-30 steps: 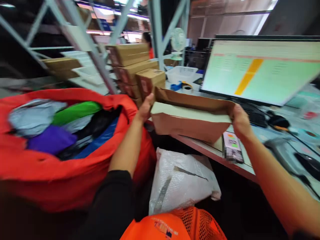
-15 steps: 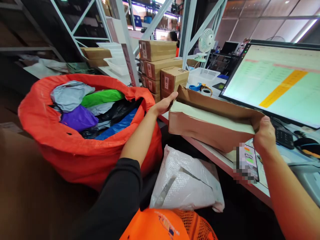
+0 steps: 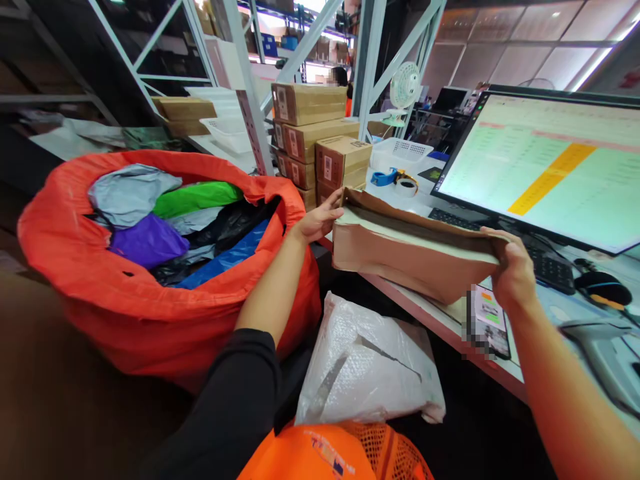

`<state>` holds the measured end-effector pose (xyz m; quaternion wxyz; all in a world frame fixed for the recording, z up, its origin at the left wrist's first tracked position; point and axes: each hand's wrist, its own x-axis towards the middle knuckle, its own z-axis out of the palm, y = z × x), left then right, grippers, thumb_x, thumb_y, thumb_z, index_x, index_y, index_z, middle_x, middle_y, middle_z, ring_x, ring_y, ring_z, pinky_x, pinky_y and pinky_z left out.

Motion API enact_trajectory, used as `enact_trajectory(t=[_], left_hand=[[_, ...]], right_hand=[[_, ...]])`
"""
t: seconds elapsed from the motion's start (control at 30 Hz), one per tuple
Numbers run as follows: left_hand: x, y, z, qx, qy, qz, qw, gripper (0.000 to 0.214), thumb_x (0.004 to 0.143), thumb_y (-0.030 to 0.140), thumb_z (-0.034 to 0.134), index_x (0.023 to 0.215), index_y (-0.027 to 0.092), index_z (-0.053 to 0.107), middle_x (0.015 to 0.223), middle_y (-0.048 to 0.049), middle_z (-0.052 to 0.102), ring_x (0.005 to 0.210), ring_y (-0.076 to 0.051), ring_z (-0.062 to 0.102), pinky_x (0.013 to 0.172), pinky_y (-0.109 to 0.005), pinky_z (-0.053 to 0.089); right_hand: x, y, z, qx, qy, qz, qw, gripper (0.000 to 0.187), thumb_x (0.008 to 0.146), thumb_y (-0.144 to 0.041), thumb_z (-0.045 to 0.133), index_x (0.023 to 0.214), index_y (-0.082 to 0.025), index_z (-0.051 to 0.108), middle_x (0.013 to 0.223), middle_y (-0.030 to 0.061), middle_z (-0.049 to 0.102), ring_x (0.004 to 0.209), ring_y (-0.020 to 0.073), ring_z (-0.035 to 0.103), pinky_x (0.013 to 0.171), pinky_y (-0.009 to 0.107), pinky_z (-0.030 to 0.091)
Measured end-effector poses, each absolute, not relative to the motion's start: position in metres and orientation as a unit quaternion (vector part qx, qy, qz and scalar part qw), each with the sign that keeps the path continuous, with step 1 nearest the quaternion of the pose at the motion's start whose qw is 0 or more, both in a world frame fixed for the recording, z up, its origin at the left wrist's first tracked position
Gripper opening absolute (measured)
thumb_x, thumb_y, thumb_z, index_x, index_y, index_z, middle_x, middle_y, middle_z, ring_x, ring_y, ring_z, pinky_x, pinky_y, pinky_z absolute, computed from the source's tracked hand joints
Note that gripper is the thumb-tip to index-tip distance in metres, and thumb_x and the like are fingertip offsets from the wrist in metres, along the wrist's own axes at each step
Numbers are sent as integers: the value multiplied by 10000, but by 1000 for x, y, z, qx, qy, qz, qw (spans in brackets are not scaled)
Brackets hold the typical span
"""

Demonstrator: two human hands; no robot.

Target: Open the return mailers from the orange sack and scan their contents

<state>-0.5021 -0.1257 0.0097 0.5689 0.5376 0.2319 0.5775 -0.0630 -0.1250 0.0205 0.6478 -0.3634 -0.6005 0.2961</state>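
A long brown cardboard box (image 3: 400, 257) with a pale top panel and a raised flap hangs over the front edge of the desk (image 3: 450, 327), held at both ends. My left hand (image 3: 320, 219) grips its left end, fingers curled on the flap's corner. At the right end, my right hand (image 3: 513, 270) is wrapped round the edge. Below the box, a white bubble-wrap parcel (image 3: 365, 367) lies near my lap. To the left, an open red sack (image 3: 115, 267) is filled with several coloured poly mailers.
A monitor (image 3: 545, 167) with a spreadsheet stands at the right, with a keyboard (image 3: 540, 263), mouse (image 3: 603, 293) and phone (image 3: 487, 320) on the desk. Stacked brown cartons (image 3: 315, 140), tape rolls (image 3: 395, 180) and a white basket (image 3: 403, 153) sit behind. Metal racking rises at the back.
The view has steadied and swung slightly. The box's rear flap has come down towards the top panel, and my right hand has moved up onto its edge.
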Motion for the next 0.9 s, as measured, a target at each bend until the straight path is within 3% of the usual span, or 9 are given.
enact_trajectory(t=[0.07,0.13,0.27,0.37,0.47,0.53,0.63,0.77,0.9], left_hand=[[-502,-132,8,536,231,578,570,795,727,337,887,1465,295,596,1528,-65,608,1456,-339,539,1200,-448,461],[-497,-135,9,534,217,591,565,699,727,461,903,1356,282,654,1511,-57,616,1459,-340,531,1190,-456,474],[-476,-130,13,484,230,666,518,567,809,768,758,945,227,656,1364,-89,699,1401,-342,573,1157,-485,498],[-465,-127,12,453,271,702,478,474,822,600,783,771,211,516,1285,-105,733,1299,-325,636,1113,-457,516],[-470,-132,7,488,291,663,487,368,708,372,822,901,208,554,1375,-95,698,1235,-291,662,1054,-397,537],[-480,-140,4,513,299,619,514,536,674,309,827,1149,233,590,1468,-80,641,1243,-266,658,1022,-350,545],[-493,-151,3,539,329,570,526,808,695,315,842,1430,267,511,1515,-80,592,1260,-252,651,1002,-299,548],[-502,-163,2,539,409,521,521,886,726,402,868,1509,262,479,1449,-83,617,1148,-247,678,836,-254,590],[-504,-181,-7,525,465,465,541,839,739,507,869,1459,315,485,1446,-84,605,1056,-269,690,651,-277,615]], right_hand=[[-58,-131,14,-343,-599,354,631,368,827,-393,646,1151,-251,749,1466,81,671,1289,267,650,1118,412,494],[-53,-138,9,-340,-603,391,607,408,792,-366,690,1187,-281,741,1522,50,634,1316,257,640,1117,392,501],[-49,-146,7,-353,-624,396,573,397,957,-610,594,1199,-320,714,1536,32,619,1331,257,640,1064,423,549],[-54,-145,10,-379,-625,355,583,399,977,-666,601,1110,-306,713,1467,40,669,1354,254,627,1094,427,530],[-59,-148,14,-391,-618,351,585,280,905,-504,743,1082,-293,690,1437,35,687,1359,246,622,1114,408,513],[-60,-153,18,-382,-621,375,572,319,891,-440,736,1170,-303,663,1455,34,674,1326,230,642,1081,391,533],[-60,-159,21,-383,-638,379,550,435,888,-407,711,1302,-320,609,1480,41,656,1318,213,645,1049,367,552],[-61,-161,19,-396,-646,358,545,543,864,-411,703,1379,-313,563,1506,58,632,1360,222,618,1092,382,540],[-66,-170,21,-434,-635,368,523,581,837,-391,704,1397,-295,581,1453,38,662,1330,226,621,1089,374,544]])
